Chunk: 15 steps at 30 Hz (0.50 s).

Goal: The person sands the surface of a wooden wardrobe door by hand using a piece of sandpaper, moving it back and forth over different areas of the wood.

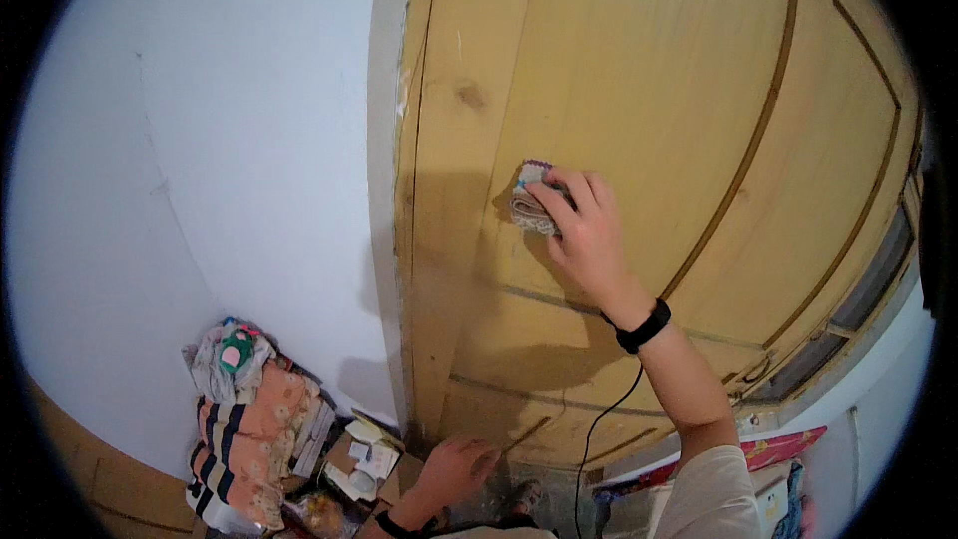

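Note:
A folded grey cloth [530, 212] with a coloured edge is pressed against the yellow wooden door [639, 90]. My right hand [591, 238] grips it, thumb and fingers closed round the fold, on the left part of a large door panel. Low down near the door's bottom, my left hand [457, 469] hangs in front of my body, its fingers loosely extended and nothing visible in them. A black band circles each wrist, and a dark cable runs down from the right one.
A white wall [239, 140] meets the door frame at left. Against it stands a pile of folded orange patterned fabric [249, 439], beside an open box [364, 459] of small items. At lower right lie a red cloth [768, 447] and other fabrics. A metal latch [755, 371] sits on the door.

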Tool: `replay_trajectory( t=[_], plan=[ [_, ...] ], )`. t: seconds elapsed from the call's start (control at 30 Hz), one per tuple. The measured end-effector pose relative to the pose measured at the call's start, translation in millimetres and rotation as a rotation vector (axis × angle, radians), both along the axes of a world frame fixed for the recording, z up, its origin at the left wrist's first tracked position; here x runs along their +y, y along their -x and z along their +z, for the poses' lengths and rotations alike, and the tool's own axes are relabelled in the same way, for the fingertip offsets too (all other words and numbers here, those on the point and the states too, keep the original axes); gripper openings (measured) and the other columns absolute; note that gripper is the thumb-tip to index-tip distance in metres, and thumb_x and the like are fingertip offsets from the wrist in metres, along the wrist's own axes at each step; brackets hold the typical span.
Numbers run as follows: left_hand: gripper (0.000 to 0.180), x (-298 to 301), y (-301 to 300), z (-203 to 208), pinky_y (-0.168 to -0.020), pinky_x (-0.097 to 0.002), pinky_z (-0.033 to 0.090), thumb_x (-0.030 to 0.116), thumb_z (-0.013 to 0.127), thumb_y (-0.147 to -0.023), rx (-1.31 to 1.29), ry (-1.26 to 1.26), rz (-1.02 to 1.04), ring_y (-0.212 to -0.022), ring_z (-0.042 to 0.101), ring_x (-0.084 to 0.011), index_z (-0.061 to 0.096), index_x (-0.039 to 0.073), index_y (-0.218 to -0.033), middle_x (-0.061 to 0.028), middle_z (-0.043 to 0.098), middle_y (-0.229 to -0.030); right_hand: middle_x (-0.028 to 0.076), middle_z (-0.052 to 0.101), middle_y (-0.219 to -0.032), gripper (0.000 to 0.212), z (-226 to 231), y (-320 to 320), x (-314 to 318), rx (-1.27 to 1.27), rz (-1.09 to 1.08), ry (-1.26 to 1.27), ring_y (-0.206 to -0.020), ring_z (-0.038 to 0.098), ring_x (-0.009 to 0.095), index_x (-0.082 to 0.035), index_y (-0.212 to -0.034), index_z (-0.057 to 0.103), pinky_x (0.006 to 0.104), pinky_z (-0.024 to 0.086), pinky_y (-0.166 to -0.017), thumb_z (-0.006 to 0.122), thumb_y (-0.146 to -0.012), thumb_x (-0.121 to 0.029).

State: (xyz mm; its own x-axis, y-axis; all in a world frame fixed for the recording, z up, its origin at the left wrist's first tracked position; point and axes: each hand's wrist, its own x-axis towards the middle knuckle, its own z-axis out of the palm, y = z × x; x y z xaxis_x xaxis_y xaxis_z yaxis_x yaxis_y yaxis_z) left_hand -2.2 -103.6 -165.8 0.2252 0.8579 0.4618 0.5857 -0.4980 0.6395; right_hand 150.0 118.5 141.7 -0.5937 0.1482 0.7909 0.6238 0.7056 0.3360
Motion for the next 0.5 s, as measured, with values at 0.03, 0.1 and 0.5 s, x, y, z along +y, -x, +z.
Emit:
replay_trajectory(
  t=[0.03,0.1,0.5],
  plan=[
    [0.020,-1.7,-0.3,3.4,-0.086,-0.0455,0.060,0.021,0.076,-0.098,-0.026,0.012,-0.006,-0.100,0.073,-0.0370,0.078,0.007,-0.112,-0.0140,0.076,-0.103,0.008,0.063,-0.126,0.054,-5.2,1.5,0.5,0.002,-0.002,-0.003,-0.111,0.059,0.033,-0.010,-0.123,0.071,0.0458,0.051,-0.093,0.077,-0.071,0.000],
    [0.019,0.1,-1.9,1.0,-0.085,-0.0458,0.060,0.019,0.077,-0.097,-0.063,-0.010,-0.014,-0.097,0.072,-0.0369,0.078,0.007,-0.111,-0.0135,0.075,-0.102,0.007,0.063,-0.125,0.052,-15.4,2.2,4.0,-0.019,-0.012,-0.021,-0.111,0.059,0.032,-0.011,-0.122,0.072,0.0448,0.051,-0.092,0.077,-0.071,0.000],
    [0.016,2.5,-1.3,-3.2,-0.081,-0.0453,0.060,0.016,0.080,-0.093,-0.091,-0.043,0.005,-0.094,0.071,-0.0356,0.078,0.006,-0.106,-0.0117,0.073,-0.102,0.007,0.064,-0.124,0.044,-68.9,10.4,6.0,-0.129,-0.011,0.079,-0.111,0.059,0.031,-0.011,-0.119,0.076,0.0452,0.050,-0.092,0.073,-0.076,-0.004]
  ],
)
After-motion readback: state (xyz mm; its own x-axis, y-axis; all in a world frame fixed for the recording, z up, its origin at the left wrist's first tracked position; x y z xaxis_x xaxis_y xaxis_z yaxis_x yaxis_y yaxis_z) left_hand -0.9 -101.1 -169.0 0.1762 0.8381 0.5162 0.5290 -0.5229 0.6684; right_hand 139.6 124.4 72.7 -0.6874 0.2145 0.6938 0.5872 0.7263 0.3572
